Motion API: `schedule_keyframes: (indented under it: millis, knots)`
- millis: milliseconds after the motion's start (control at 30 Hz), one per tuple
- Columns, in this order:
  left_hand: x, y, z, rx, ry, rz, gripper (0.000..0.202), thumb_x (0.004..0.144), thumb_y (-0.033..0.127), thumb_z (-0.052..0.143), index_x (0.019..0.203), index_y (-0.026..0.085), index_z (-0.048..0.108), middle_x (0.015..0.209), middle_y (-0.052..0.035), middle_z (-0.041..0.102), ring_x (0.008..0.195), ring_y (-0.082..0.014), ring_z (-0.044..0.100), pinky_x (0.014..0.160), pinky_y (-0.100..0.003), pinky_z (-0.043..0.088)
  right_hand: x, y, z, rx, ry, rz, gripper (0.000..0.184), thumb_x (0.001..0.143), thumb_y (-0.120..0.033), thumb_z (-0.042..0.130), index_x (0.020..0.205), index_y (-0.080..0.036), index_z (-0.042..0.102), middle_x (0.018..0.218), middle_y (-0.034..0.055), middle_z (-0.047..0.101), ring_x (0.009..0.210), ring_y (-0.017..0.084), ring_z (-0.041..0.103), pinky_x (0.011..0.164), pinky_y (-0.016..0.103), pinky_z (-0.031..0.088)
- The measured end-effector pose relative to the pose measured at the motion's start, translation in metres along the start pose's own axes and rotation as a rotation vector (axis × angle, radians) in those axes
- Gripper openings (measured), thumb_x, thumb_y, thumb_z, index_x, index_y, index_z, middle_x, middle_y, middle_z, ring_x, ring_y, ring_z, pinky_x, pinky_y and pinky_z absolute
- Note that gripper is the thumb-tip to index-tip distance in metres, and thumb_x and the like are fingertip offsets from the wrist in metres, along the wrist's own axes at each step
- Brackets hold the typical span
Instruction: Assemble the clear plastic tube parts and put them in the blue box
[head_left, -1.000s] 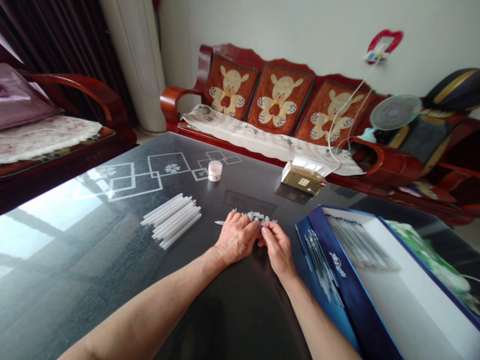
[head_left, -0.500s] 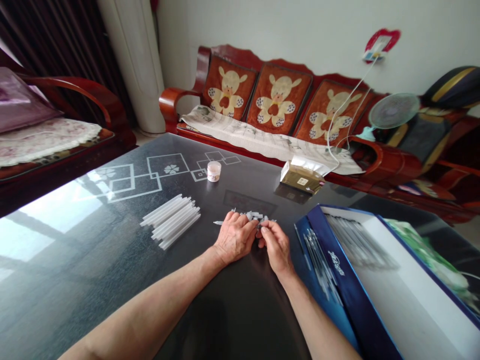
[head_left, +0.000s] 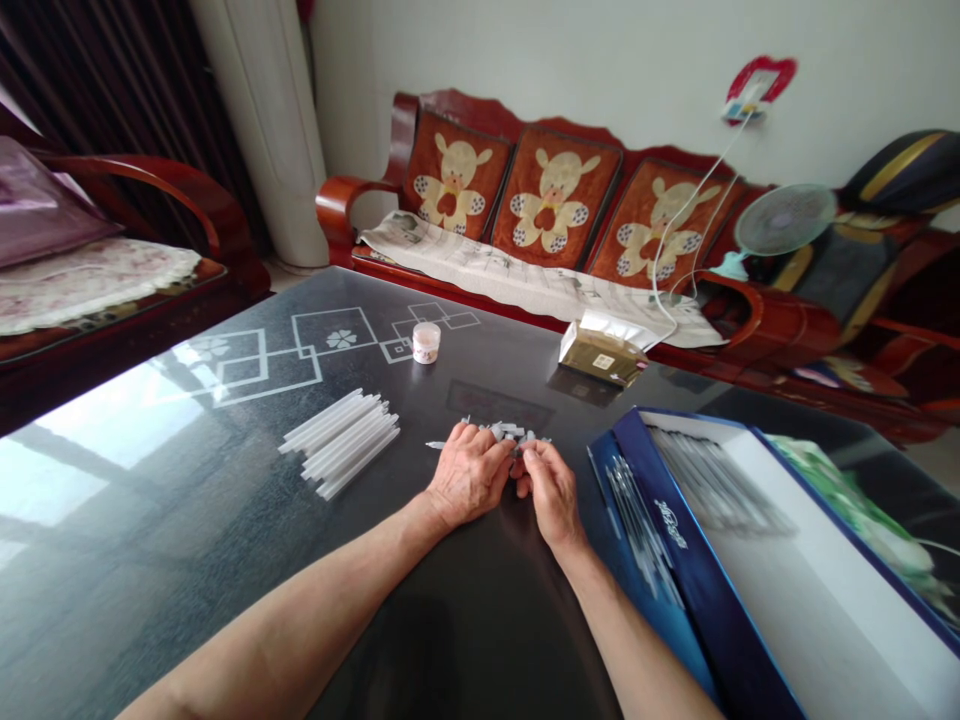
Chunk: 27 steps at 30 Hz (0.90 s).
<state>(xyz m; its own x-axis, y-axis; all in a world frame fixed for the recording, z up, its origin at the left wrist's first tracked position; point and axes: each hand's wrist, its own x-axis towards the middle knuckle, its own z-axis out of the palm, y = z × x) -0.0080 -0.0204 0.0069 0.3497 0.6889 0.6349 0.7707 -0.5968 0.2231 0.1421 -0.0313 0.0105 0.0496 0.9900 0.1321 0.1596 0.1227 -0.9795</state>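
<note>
Translucent grey-white plastic pieces: one loose heap, small and stubby, on a dark glass tabletop, between the fingertips of both hands. Roughly a dozen show, though they are too small and overlapped for a firm count.

Hands, two. Left hand: palm down on the glass, fingers together and curved against the heap; whether it pinches anything cannot be told. Right hand: thumb and forefinger pressed together at the heap's edge, apparently pinching one or more of the pieces.

Thin white stick, one: pokes out just beside the left hand.

White plastic tubes, one bundle of about a dozen: lying side by side, left of the hands, well apart from them.

Round jar with white lid, one: upright beyond the hands.

Tan packet, one: near the far table edge.

Blue box, one, white inside: beside the right hand, holding blurred rows of thin clear items.

Red wooden settee, one, with three animal-pattern cushions: behind the table.
</note>
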Motion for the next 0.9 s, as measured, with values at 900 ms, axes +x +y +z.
schedule_keyframes:
  millis: [900]
  knots:
    - [0.0006,0.0022,-0.0032,-0.007,-0.04,0.005,0.029,0.095,0.031,0.04,0.102,0.02,0.066,0.078,-0.0058,0.057,0.074,-0.0196,0.049,0.077,-0.037,0.04,0.0006,-0.0055,0.0023,-0.09,0.032,0.018,0.042,0.083,-0.056,0.053,0.063,-0.02,0.055,0.056,-0.0003,0.057,0.045,0.011,0.047,0.047,0.025,0.042]
